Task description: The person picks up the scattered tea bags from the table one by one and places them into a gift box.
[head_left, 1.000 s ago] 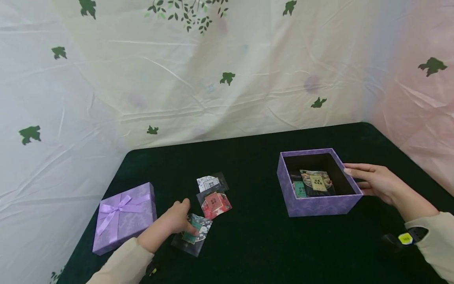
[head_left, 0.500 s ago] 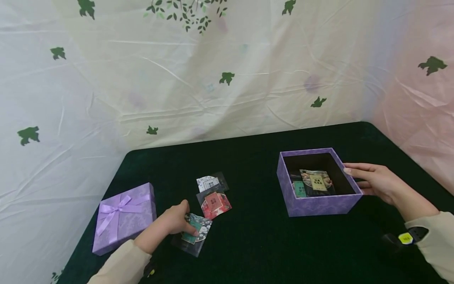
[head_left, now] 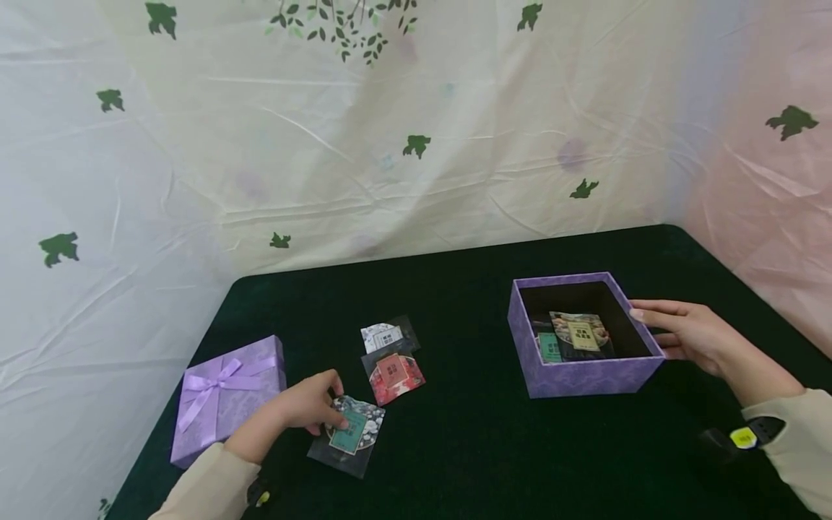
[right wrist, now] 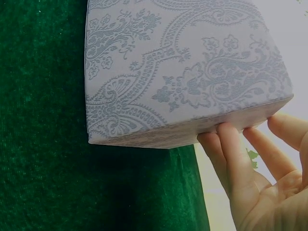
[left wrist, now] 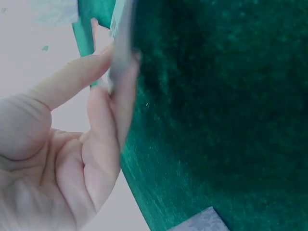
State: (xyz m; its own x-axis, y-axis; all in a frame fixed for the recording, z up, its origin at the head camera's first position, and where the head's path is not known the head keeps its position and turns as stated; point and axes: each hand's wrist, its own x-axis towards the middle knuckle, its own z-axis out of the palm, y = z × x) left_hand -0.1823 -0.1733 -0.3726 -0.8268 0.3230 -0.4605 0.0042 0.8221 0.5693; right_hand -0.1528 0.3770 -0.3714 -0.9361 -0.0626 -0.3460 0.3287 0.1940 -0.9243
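My left hand point(head_left: 305, 404) pinches a flat packet point(head_left: 349, 430) with a green label and a grey-white printed top, at the left front of the table. In the left wrist view the packet point(left wrist: 121, 43) shows edge-on between thumb and fingers. Behind it lie a red-printed packet point(head_left: 398, 381) and a pale white-blue one point(head_left: 378, 337), partly overlapping. My right hand point(head_left: 698, 336) touches the right side of an uncovered purple box point(head_left: 585, 379), fingertips against the outer wall. Inside the box are a packet with a yellow label point(head_left: 583, 334) and one with a green label point(head_left: 549, 347).
A purple box lid point(head_left: 227, 404) with a ribbon bow lies at the left, right beside my left forearm. Dark green cloth covers the table point(head_left: 468, 448). A pale curtain point(head_left: 455, 180) with green leaf prints hangs behind and along both sides.
My left hand has drawn back slightly to the left and toward me, with the green-labelled packet in its fingers. My right hand and the box stay where they were.
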